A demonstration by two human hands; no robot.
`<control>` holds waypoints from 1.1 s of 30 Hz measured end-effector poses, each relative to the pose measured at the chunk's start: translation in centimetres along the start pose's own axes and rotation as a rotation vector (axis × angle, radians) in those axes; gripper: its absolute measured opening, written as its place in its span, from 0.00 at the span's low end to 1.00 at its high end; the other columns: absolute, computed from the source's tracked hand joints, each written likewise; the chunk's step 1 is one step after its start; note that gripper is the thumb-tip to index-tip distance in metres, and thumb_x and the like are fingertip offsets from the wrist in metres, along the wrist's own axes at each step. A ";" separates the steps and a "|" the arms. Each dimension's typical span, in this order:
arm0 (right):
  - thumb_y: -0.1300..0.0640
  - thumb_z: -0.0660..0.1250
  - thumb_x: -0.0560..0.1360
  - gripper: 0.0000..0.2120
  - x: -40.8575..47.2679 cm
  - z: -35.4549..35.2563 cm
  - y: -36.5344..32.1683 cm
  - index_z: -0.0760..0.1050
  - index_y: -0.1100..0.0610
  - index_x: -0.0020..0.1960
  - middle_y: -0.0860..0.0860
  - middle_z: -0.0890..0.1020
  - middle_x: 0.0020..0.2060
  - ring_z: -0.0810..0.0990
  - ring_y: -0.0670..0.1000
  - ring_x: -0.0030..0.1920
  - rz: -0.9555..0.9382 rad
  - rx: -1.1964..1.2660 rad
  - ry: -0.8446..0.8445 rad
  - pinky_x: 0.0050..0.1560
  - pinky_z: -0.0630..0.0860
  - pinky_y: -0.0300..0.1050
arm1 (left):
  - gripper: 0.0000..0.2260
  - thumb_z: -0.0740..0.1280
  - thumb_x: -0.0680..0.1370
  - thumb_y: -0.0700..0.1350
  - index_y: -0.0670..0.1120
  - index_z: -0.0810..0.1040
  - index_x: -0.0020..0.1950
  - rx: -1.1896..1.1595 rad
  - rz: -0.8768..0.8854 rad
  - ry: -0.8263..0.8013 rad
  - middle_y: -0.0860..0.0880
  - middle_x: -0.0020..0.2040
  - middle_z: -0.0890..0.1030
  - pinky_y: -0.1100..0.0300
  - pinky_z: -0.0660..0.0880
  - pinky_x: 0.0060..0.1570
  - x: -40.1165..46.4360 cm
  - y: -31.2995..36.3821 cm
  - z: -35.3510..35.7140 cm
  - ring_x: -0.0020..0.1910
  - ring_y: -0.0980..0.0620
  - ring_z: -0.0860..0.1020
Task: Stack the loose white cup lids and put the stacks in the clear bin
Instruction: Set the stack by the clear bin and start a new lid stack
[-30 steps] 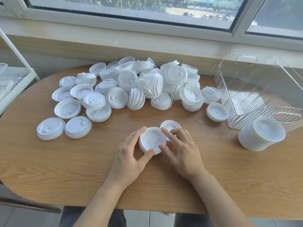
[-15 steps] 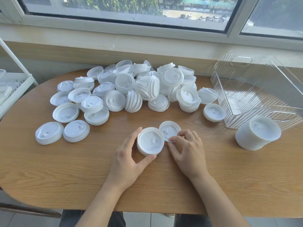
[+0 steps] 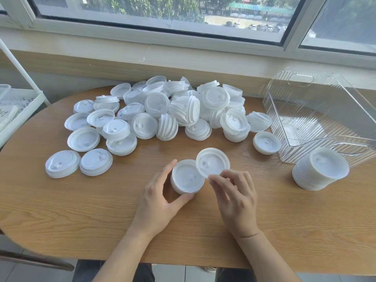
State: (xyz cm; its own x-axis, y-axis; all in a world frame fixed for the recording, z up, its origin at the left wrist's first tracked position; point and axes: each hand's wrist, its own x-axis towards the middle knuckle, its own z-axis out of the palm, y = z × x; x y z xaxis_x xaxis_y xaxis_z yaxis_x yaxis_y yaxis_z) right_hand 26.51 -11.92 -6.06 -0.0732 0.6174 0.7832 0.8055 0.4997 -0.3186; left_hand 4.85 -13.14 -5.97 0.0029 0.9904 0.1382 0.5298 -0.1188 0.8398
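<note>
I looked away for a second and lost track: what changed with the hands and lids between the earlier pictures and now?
The right hand has pinched the single lid that lay flat beside the small stack and lifted it, tilted, over the stack's edge. The left hand stays cupped around that stack. The pile of loose lids, the tall stack and the bin stayed put.

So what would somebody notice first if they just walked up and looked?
Probably the big heap of white cup lids across the far side of the wooden table. Next, the hands at the near edge: the left hand holds a small stack, the right hand pinches one tilted lid.
</note>
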 end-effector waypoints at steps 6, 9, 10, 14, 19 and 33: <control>0.63 0.76 0.78 0.05 -0.5 1.0 -1.3 0.87 0.56 0.52 0.51 0.83 0.48 0.75 0.52 0.43 -0.147 0.069 -0.122 0.45 0.76 0.48 | 0.41 0.77 0.69 0.66 0.60 0.67 0.80 -0.018 0.013 -0.032 0.62 0.70 0.77 0.49 0.75 0.69 0.1 -0.4 0.0 0.69 0.60 0.76; 0.63 0.75 0.78 0.05 -0.6 1.2 -1.2 0.86 0.55 0.52 0.49 0.82 0.50 0.75 0.52 0.44 -0.150 0.071 -0.181 0.45 0.76 0.50 | 0.41 0.80 0.69 0.62 0.60 0.67 0.79 -0.019 0.008 -0.023 0.62 0.69 0.78 0.49 0.75 0.68 0.1 -0.6 0.2 0.68 0.61 0.77; 0.62 0.75 0.79 0.04 -0.6 1.2 -1.2 0.85 0.55 0.52 0.49 0.82 0.50 0.75 0.52 0.44 -0.146 0.075 -0.199 0.45 0.76 0.50 | 0.41 0.80 0.69 0.61 0.60 0.67 0.79 -0.018 0.007 -0.021 0.62 0.69 0.78 0.49 0.75 0.68 0.1 -0.6 0.2 0.68 0.61 0.77; 0.56 0.70 0.83 0.06 -0.2 0.8 -1.5 0.85 0.55 0.55 0.50 0.79 0.53 0.75 0.51 0.47 -0.051 0.158 -0.223 0.50 0.75 0.47 | 0.42 0.80 0.69 0.62 0.59 0.67 0.80 -0.011 0.006 -0.022 0.62 0.69 0.78 0.49 0.75 0.68 0.1 -0.5 0.1 0.68 0.61 0.76; 0.43 0.61 0.85 0.21 0.4 0.7 -0.6 0.76 0.49 0.74 0.47 0.73 0.60 0.76 0.49 0.57 0.306 0.212 -0.286 0.60 0.72 0.40 | 0.40 0.74 0.72 0.68 0.60 0.65 0.81 -0.048 0.021 -0.025 0.65 0.73 0.74 0.49 0.73 0.71 -0.1 -0.1 -0.1 0.72 0.61 0.73; 0.37 0.57 0.84 0.25 0.1 1.9 0.0 0.73 0.45 0.77 0.44 0.74 0.61 0.77 0.47 0.57 0.357 0.233 -0.482 0.58 0.78 0.49 | 0.33 0.66 0.77 0.67 0.57 0.68 0.80 0.013 0.030 -0.014 0.72 0.72 0.68 0.64 0.66 0.72 0.1 -0.4 0.1 0.73 0.71 0.67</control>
State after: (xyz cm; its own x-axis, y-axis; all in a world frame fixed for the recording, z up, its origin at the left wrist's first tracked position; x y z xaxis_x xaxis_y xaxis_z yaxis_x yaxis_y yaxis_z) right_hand 25.40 -10.68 -7.00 -0.1240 0.9468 0.2971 0.6840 0.2985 -0.6656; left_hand 4.71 -12.97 -6.32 0.0304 0.9873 0.1557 0.5403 -0.1473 0.8285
